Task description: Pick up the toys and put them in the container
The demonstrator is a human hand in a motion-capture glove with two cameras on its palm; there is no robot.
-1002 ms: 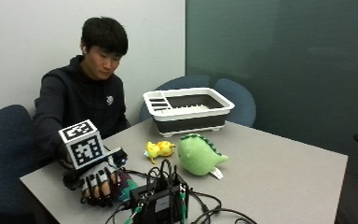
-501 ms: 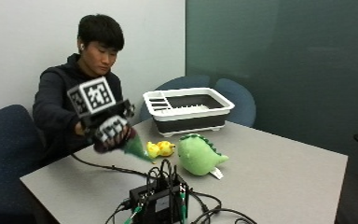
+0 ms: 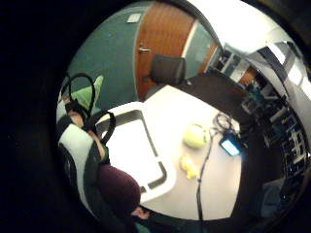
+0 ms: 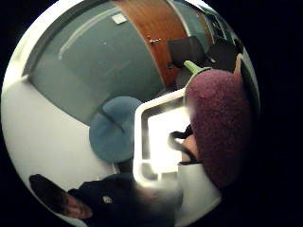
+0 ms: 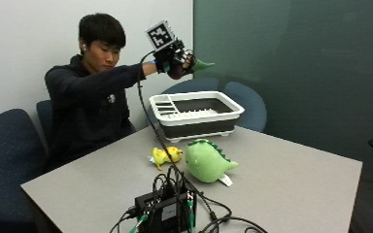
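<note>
A person in a dark hooded top sits behind a grey tabletop (image 5: 290,179), at the far left of the scene. Their right hand (image 5: 174,60), in a black glove, is raised high above the container (image 5: 196,115), fingers curled round a purple eggplant toy (image 5: 185,67) whose green stem pokes out toward the teal wall. In the thumb-side palm view the fuzzy purple toy (image 4: 220,123) fills the space next to the palm, with the container (image 4: 142,142) directly below it. The container is a white dish tub with a dark band around its base, standing at the far edge of the tabletop. Just in front of the container lies a small yellow toy (image 5: 166,156), and touching it, slightly further right, a green dinosaur plush (image 5: 207,161) with a white tag. Nearer the camera than these, a black electronic box (image 5: 167,208) sits with loose cables. The other hand is out of sight
</note>
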